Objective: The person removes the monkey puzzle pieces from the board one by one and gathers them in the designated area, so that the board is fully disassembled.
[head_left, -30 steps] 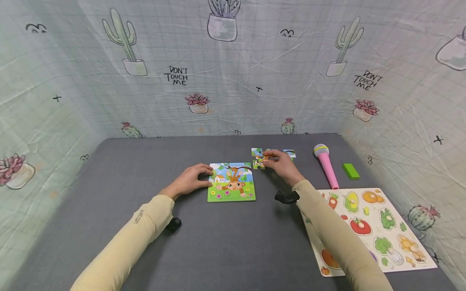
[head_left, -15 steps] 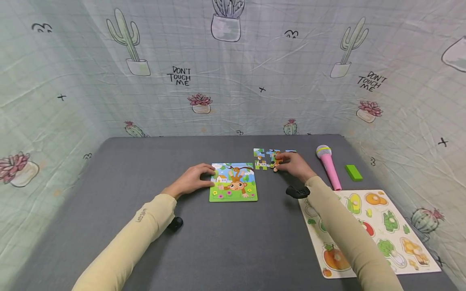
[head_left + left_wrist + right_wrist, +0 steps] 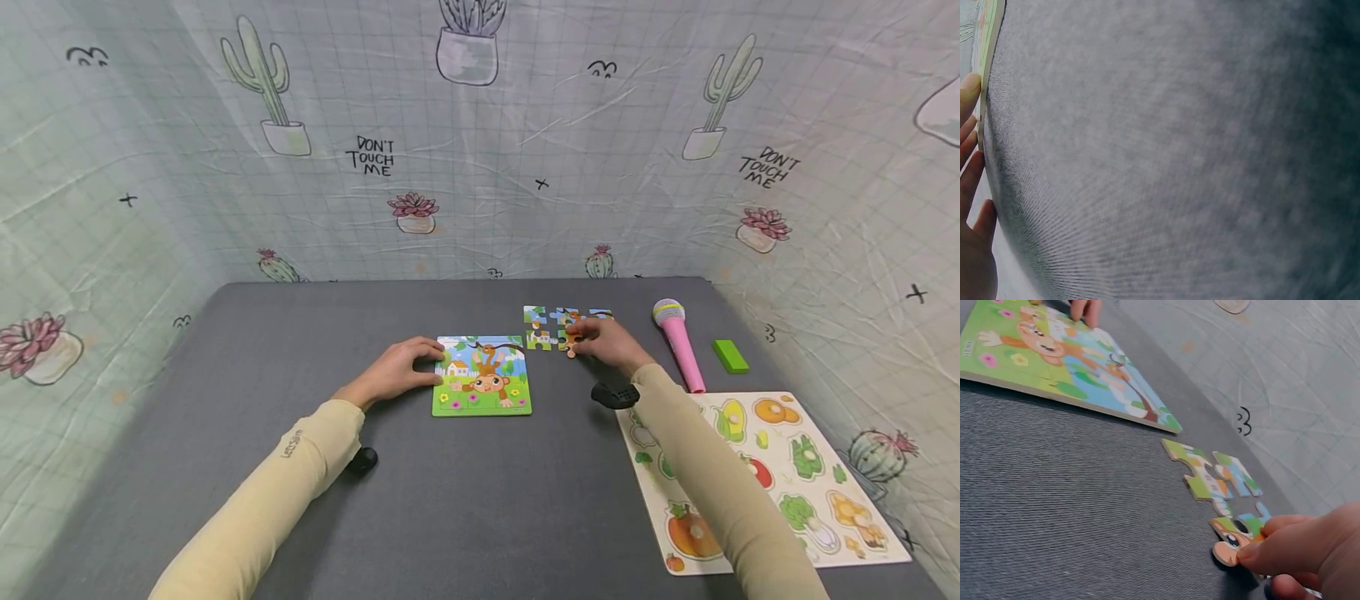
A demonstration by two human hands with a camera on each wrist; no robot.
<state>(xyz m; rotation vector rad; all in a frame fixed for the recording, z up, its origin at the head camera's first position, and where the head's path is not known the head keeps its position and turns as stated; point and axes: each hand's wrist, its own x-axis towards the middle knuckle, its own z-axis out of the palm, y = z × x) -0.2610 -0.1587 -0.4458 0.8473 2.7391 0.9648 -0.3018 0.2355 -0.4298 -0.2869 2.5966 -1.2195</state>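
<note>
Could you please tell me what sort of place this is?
Probably an indoor play or filming corner: cactus-printed cloth hangs behind and beside a grey table that bears a monkey puzzle board and a pink microphone.

The right sleeve (image 3: 708, 467) blocks my view of some of the vegetable board (image 3: 778, 446); the right hand (image 3: 611, 342) partly hides a puzzle piece (image 3: 1233, 539).

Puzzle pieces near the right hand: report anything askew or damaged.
The monkey-face piece pinched by the right hand seems raised, with dark shadow beneath, unlike the flat house piece beside it. No damage shows.
</note>
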